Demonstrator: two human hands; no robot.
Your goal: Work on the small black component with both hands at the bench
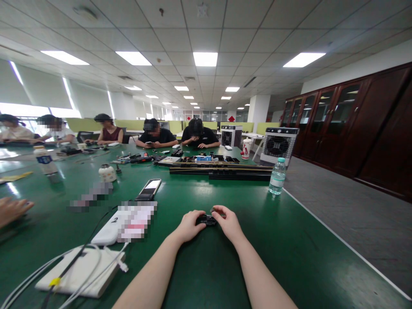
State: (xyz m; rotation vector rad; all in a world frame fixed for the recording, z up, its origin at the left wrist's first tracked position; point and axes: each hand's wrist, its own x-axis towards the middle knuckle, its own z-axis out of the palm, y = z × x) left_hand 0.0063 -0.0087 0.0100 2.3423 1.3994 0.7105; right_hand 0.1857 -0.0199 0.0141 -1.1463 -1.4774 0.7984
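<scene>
Probably light and stiff, the black part [207,220], below the frame's centre, is best held by its ends, the left hand [189,225] clasping one, while the right hand [229,221] curls nearly closed at the other, its grip unclear.

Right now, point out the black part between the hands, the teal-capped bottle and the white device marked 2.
Black part [208,220], head view, its visible middle.
Teal-capped bottle [277,178], head view, its label.
White device marked 2 [109,229], head view, its top face.
</scene>
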